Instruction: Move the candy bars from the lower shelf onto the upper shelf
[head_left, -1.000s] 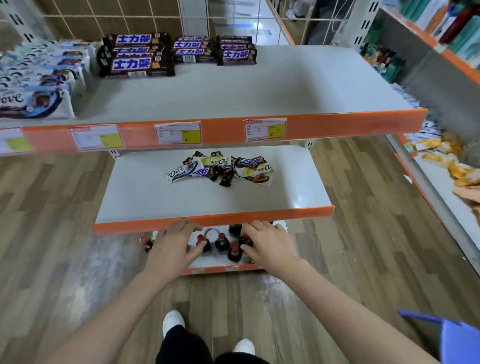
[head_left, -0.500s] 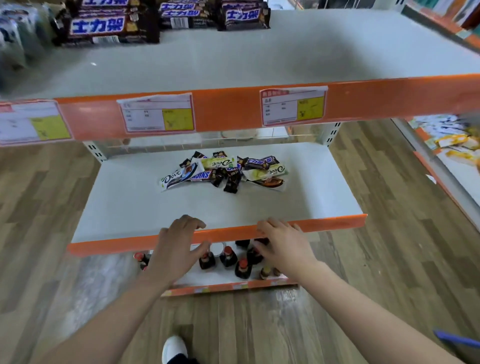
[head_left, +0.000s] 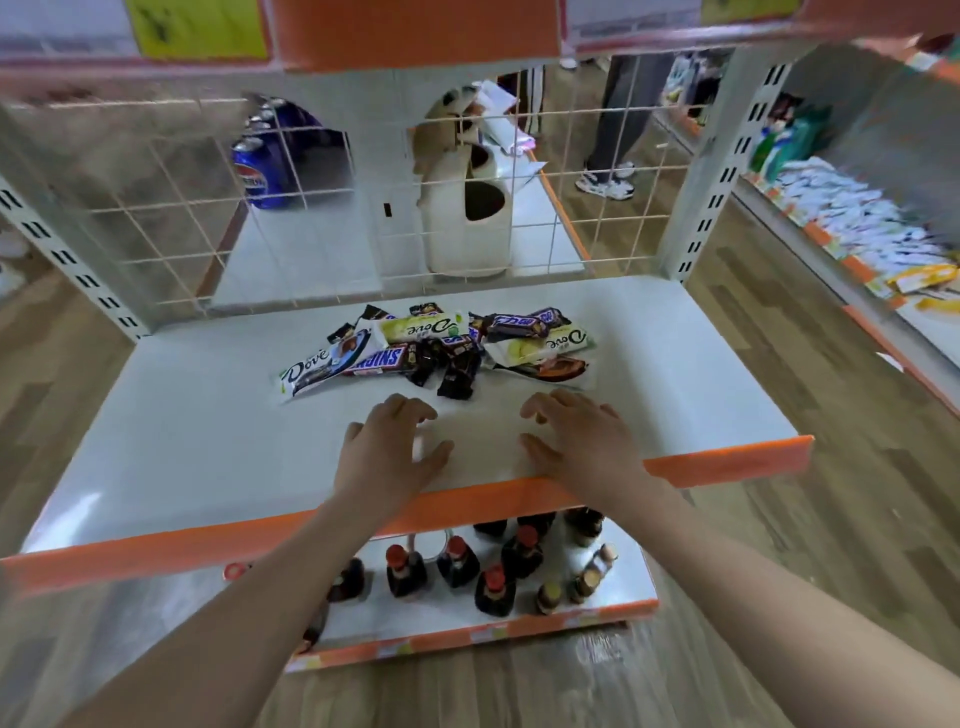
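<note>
A: Head view: where are the candy bars (head_left: 436, 349)?
B: Heaped on the lower shelf (head_left: 182, 441), just beyond both hands' fingertips, spread crosswise.
A: Hands?
B: Left hand (head_left: 390, 453) and right hand (head_left: 575, 446) empty, fingers loose; the left looks marginally nearer.

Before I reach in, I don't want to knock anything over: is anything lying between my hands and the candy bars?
Nothing visible does. The left hand and right hand are over bare white lower shelf, with the candy bars piled just beyond the fingertips. Only bare shelf lies between them. The dark bottles stand a level below.
</note>
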